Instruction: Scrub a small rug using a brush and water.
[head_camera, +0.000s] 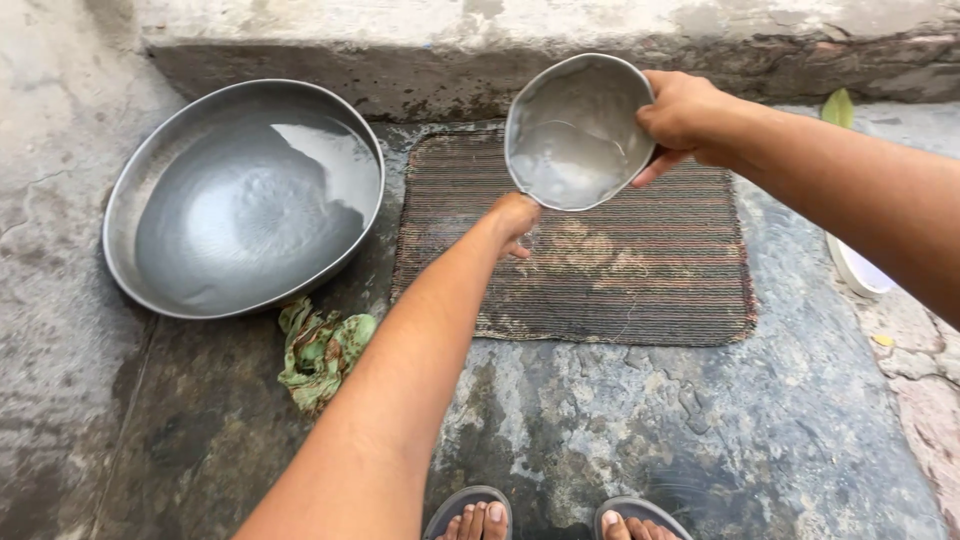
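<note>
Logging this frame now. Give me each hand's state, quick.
Left hand: below the small metal bowl; open or shut cannot be told.
Right hand: closed on the bowl's rim.

We stand on a wet stone floor (600, 430) | striped woven mat (640, 270) lies flat at centre | wide metal basin (240, 200) rests left of mat | crumpled green cloth (320, 355) just below basin | our sandals (470, 510) at near edge

Two bare forearms, no sleeves, watch or bracelet; the left hand (515, 218) and right hand (680, 115) carry no rings or gloves that show; nearer the viewer than the striped mat (640, 270), toes rest in dark grey open sandals (470, 510) at the bottom edge.
</note>
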